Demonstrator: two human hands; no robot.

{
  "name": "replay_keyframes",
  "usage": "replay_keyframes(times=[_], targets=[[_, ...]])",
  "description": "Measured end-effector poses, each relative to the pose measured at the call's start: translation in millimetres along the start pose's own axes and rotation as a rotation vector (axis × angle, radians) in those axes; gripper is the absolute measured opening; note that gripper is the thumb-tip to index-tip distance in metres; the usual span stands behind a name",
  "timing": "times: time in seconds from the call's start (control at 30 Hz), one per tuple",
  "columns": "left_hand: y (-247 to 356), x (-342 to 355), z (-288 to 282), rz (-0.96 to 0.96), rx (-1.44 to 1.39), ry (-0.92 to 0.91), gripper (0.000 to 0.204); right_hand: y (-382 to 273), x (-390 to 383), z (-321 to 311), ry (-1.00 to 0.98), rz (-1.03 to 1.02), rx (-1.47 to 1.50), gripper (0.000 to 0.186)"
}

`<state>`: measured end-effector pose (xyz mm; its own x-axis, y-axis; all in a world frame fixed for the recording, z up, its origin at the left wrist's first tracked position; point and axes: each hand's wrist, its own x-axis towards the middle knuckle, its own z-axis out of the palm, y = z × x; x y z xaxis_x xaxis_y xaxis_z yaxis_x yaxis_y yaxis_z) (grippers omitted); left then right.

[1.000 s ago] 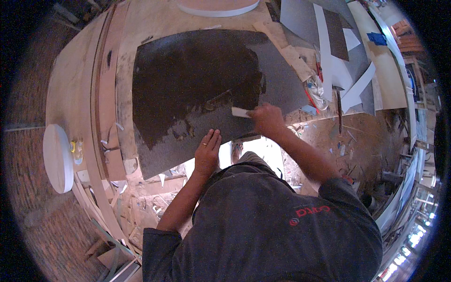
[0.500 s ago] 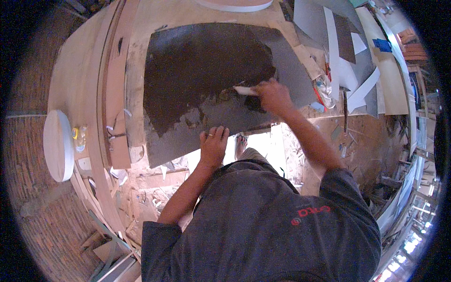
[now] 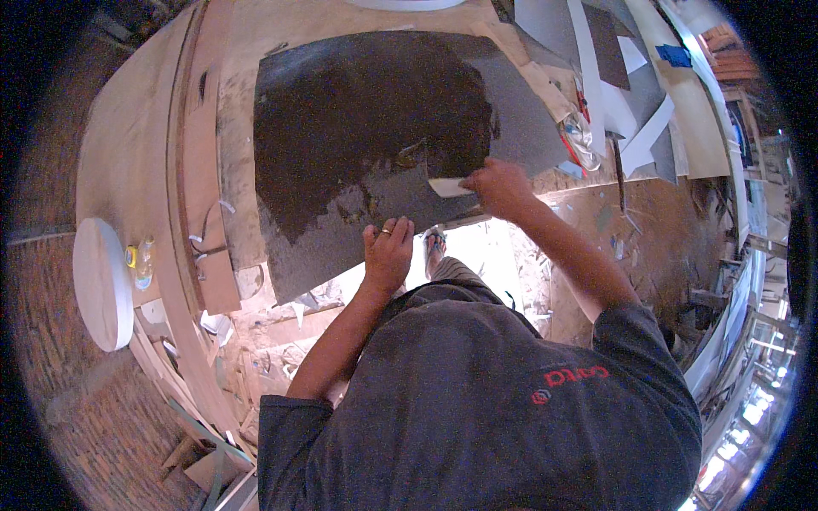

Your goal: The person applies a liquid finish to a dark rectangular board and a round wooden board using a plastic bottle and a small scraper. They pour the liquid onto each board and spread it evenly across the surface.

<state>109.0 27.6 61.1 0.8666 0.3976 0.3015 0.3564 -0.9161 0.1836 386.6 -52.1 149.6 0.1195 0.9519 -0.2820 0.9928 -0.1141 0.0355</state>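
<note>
In my right hand (image 3: 503, 189) is a pale, flat spreader (image 3: 449, 186), my fingers closed round one end. Its blade lies against a grey sheet (image 3: 315, 255), close to the near edge. A dark brown, wet-looking coating (image 3: 366, 102) covers much of the sheet, with a ragged border toward me and bare grey at the right and near sides. My left hand (image 3: 389, 255), with a ring on one finger, grips the sheet's near edge, fingers bent over the top. The underside of that grip is hidden.
Offcut strips (image 3: 652, 136) and a crumpled clear plastic bag (image 3: 578, 140) lie right of the sheet. Long boards (image 3: 183, 153) run along the left, beside a yellow-capped bottle (image 3: 143, 262) and a round white-edged disc (image 3: 100, 285). Scraps litter the floor below.
My right hand has drawn the spreader toward me, to the sheet's near edge. My left hand stays on that edge. The whole view has shifted slightly.
</note>
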Motion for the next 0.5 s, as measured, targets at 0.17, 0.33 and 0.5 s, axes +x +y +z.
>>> replay_keyframes(times=[0.17, 0.33, 0.5], targets=[[-5, -2, 6, 0.012, -0.031, -0.021, 0.033, -13, -45, 5, -0.025, -0.063, 0.020, 0.034], [-7, -2, 6, 0.008, -0.012, -0.062, 0.034, 5, -54, -9, -0.087, 0.054, 0.108, 0.023], [-8, -6, -5, 0.009, 0.006, -0.059, 0.036, -10, 0, -49, 0.320, 0.047, 0.474, 0.033]])
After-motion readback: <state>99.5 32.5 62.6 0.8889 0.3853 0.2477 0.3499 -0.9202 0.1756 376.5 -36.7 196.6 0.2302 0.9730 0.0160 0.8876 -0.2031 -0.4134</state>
